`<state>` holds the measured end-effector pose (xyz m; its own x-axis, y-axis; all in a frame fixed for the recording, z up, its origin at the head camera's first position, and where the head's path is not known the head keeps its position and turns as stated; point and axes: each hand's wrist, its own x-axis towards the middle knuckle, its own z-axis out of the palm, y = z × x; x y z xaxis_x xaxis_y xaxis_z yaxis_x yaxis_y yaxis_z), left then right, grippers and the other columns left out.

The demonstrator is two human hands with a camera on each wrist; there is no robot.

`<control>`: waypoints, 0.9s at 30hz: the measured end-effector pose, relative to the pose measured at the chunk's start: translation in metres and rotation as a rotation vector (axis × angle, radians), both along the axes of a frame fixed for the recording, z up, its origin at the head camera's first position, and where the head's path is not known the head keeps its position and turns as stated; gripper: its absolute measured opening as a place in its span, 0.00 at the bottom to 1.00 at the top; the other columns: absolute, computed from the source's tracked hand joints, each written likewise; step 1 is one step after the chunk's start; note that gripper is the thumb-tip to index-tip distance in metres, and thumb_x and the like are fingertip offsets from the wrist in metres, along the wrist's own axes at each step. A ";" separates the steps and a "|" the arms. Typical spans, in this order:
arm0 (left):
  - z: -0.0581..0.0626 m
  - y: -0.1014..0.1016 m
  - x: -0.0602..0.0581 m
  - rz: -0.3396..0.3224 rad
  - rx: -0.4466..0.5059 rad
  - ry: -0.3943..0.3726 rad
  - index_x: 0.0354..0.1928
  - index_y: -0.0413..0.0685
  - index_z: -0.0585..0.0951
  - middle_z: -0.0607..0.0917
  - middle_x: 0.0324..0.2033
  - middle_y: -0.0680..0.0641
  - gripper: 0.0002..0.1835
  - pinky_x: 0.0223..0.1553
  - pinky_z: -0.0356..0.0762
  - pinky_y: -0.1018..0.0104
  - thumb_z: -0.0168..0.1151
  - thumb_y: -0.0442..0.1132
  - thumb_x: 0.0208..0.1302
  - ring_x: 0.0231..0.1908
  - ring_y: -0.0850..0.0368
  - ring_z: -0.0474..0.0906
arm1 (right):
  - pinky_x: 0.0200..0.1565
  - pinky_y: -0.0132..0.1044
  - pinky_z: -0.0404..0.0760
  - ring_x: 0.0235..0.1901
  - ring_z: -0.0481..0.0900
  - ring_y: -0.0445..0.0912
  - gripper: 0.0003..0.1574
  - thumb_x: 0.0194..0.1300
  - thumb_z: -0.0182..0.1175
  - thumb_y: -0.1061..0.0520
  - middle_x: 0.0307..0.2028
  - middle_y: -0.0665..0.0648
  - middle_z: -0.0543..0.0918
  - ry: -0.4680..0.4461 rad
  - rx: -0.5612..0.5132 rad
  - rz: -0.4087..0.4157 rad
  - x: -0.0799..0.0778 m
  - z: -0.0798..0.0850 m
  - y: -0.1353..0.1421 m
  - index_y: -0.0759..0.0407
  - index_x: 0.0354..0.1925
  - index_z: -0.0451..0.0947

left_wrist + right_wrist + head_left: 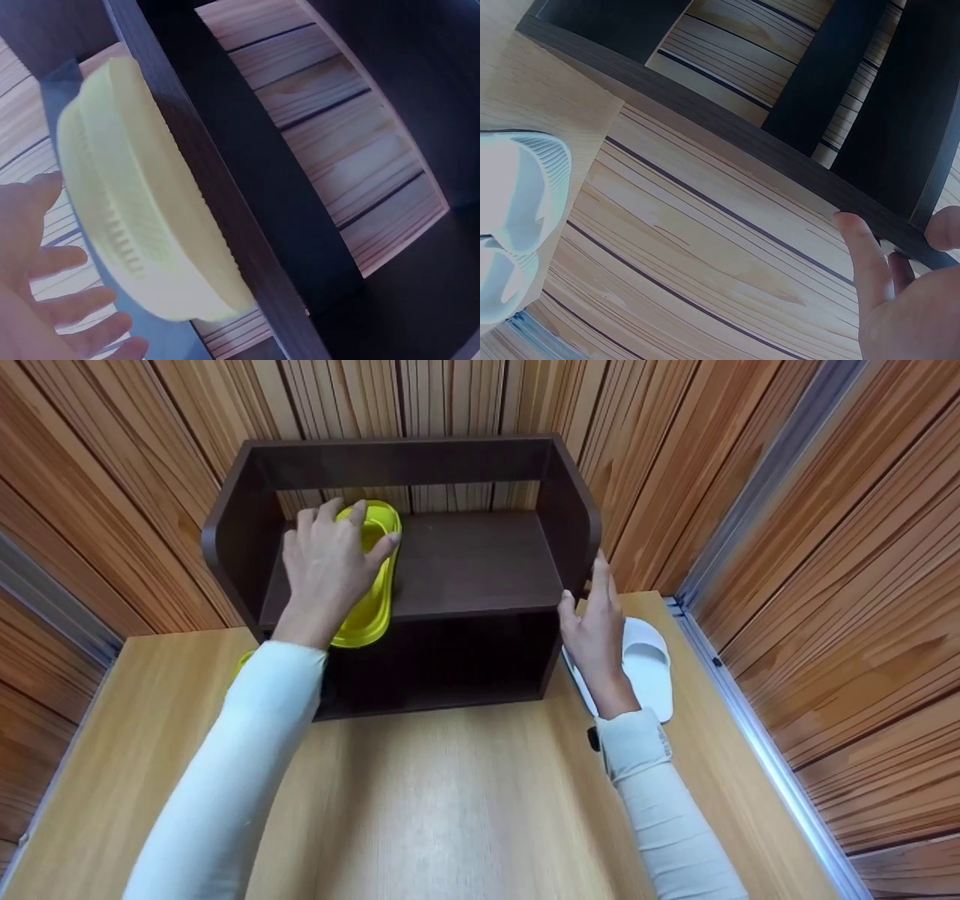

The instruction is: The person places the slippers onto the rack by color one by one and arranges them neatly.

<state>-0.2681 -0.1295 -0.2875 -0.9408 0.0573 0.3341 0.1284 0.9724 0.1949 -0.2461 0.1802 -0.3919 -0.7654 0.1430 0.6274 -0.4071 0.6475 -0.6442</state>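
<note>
"Since L hand (330,559) is nearer, where's the yellow slipper (367,619) rel. to its fingers?"

"Under them & a bit to their R, on upper shelf (472,562), L part. Long axis runs approx. front-to-back, near end past shelf's front edge."

"L fingers?"

"Spread wide, gripping nothing AFAICT. Thumb's close by slipper's R edge; contact, can't tell."

"And R hand (592,622)?"

"Well apart from yellow slipper, pinching R side panel (559,510): thumb inner side, fingers outer. White slipper (652,682) on table (450,795) just beside R wrist, FYI."
</note>
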 end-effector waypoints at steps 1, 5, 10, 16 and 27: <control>-0.001 -0.003 0.004 -0.004 0.010 0.009 0.74 0.49 0.70 0.68 0.71 0.34 0.37 0.59 0.67 0.34 0.51 0.65 0.73 0.66 0.31 0.65 | 0.67 0.48 0.67 0.68 0.69 0.57 0.39 0.72 0.58 0.66 0.72 0.68 0.64 -0.001 0.000 0.001 0.000 0.000 0.000 0.68 0.75 0.56; -0.005 -0.013 0.021 -0.016 0.043 0.064 0.72 0.48 0.72 0.67 0.71 0.34 0.37 0.61 0.64 0.34 0.51 0.66 0.73 0.68 0.33 0.62 | 0.67 0.49 0.68 0.68 0.69 0.57 0.39 0.72 0.57 0.66 0.73 0.67 0.64 -0.004 0.001 0.003 0.000 0.000 -0.001 0.68 0.76 0.55; -0.020 -0.024 0.044 -0.049 0.092 0.202 0.69 0.46 0.76 0.70 0.69 0.33 0.35 0.59 0.66 0.34 0.57 0.63 0.72 0.67 0.32 0.64 | 0.64 0.50 0.72 0.67 0.70 0.57 0.40 0.72 0.58 0.65 0.73 0.67 0.63 0.005 -0.003 0.002 -0.001 0.001 0.001 0.67 0.76 0.56; -0.037 -0.033 0.067 -0.094 0.087 0.355 0.66 0.43 0.78 0.73 0.66 0.32 0.35 0.58 0.67 0.34 0.62 0.61 0.68 0.66 0.31 0.66 | 0.64 0.52 0.71 0.66 0.70 0.58 0.40 0.71 0.58 0.65 0.74 0.66 0.62 -0.010 -0.015 0.002 0.000 0.002 0.000 0.67 0.76 0.55; -0.055 -0.057 0.099 -0.080 0.091 0.491 0.66 0.43 0.78 0.75 0.65 0.32 0.33 0.57 0.67 0.32 0.66 0.58 0.67 0.65 0.31 0.67 | 0.68 0.48 0.67 0.68 0.69 0.56 0.40 0.72 0.57 0.66 0.74 0.66 0.63 -0.008 -0.004 0.001 0.000 0.001 0.000 0.66 0.76 0.55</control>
